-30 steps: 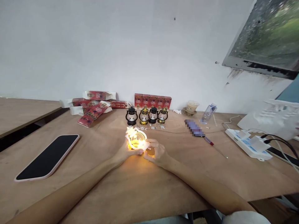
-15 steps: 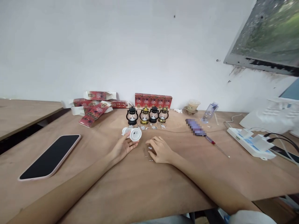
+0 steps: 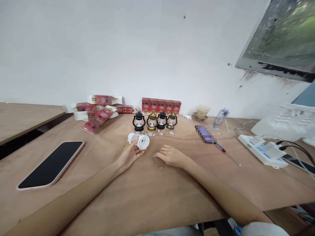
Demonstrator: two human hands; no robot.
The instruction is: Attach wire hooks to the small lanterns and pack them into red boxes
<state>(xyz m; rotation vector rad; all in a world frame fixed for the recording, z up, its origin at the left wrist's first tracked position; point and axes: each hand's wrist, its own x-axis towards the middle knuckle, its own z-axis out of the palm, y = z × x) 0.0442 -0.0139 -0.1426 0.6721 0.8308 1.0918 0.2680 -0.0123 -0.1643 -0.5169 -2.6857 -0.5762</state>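
My left hand (image 3: 130, 155) is wrapped round a white lantern (image 3: 143, 142), tilted so that its round base faces me. On the table my right hand (image 3: 171, 156) has its fingers curled down beside a thin bent wire (image 3: 161, 166); what its fingertips pinch, if anything, is too small to tell. Behind the hands a black lantern (image 3: 139, 122), a gold-and-black lantern (image 3: 152, 122), another black lantern (image 3: 161, 121) and another gold-and-black one (image 3: 171, 121) stand upright in a row. Small white pieces (image 3: 161, 133) lie in front of them.
Several red boxes (image 3: 157, 106) stand against the wall; opened ones (image 3: 98, 119) are piled left. A phone (image 3: 51, 165) lies at left. To the right are a screwdriver (image 3: 227, 154), a cup (image 3: 202, 112), a bottle (image 3: 220, 118) and a power strip (image 3: 264, 152).
The fingers of my right hand have closed and turned downward, and a small clear piece near them no longer shows. The white lantern in my left hand has barely moved.
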